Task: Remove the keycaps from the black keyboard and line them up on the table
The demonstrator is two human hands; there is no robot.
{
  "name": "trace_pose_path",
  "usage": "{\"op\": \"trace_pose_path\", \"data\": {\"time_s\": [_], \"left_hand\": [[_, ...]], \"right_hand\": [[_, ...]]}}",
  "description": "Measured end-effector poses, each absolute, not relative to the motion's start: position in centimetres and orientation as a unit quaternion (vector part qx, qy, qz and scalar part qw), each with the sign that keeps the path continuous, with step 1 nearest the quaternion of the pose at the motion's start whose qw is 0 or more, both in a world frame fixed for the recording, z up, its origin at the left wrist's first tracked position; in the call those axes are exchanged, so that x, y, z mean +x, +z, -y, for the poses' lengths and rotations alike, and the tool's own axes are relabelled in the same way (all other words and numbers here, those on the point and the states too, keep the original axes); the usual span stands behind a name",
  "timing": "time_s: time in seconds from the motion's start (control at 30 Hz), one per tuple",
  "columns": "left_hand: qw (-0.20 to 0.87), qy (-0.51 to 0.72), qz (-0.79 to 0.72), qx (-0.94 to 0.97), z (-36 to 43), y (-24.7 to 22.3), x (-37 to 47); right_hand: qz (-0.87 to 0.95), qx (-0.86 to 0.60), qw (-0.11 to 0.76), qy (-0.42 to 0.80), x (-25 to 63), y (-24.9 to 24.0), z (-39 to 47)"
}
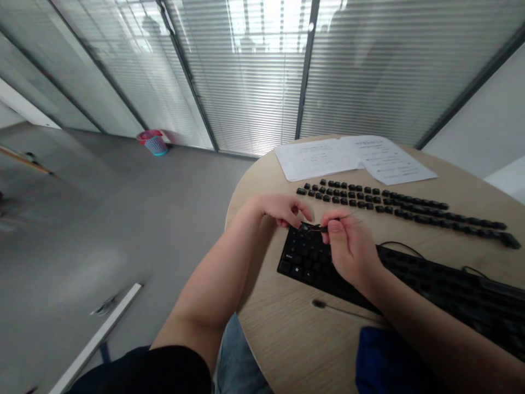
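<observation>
A black keyboard (301, 257) lies on the round wooden table, its upper left part partly without keycaps. Over its top left corner, my right hand (348, 241) pinches a small dark tool with thin wire ends (318, 229). The wire ends reach a keycap at the corner. My left hand (287, 209) is just left of the tool, fingers bent and apart near the same corner, with nothing visible held. Loose black keycaps (356, 196) lie in long rows behind the keyboard. My right forearm hides part of the keyboard.
Printed sheets (320, 158) lie at the table's back edge. A brush-like tool or cable with a dark tip (319, 303) lies in front of the keyboard, beside a blue cloth item (375, 358). A basket (156, 143) stands on the floor by the glass wall.
</observation>
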State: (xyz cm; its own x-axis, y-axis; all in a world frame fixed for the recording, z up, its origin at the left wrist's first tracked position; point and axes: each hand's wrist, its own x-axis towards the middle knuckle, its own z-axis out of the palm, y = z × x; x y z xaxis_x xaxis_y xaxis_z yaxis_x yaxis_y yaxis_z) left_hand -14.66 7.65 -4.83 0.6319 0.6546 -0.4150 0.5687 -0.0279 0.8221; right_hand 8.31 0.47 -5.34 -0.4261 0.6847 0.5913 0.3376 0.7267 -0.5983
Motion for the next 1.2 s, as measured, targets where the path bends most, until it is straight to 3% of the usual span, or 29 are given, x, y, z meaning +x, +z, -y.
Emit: {"op": "trace_pose_path", "data": {"time_s": [0.13,0.23,0.53,0.83,1.2], "left_hand": [[0.531,0.182,-0.429,0.708,-7.5,-3.9,-15.8],[0.509,0.216,-0.424,0.717,-7.4,-3.5,-15.9],[0.504,0.189,-0.450,0.713,-6.6,-2.8,-13.2],[0.493,0.135,-0.503,0.697,-6.7,-3.1,-13.3],[0.502,0.140,-0.559,0.644,-7.3,-3.6,-14.7]], "right_hand": [[0.831,-0.351,0.364,0.231,8.6,-4.2,-1.1],[0.834,-0.374,0.320,0.250,8.9,-3.4,-1.6],[0.848,-0.334,0.353,0.212,10.0,-2.4,-2.9],[0.900,-0.344,0.227,0.138,9.3,-3.9,-2.8],[0.891,-0.411,0.182,0.055,8.9,-4.6,-2.7]]}}
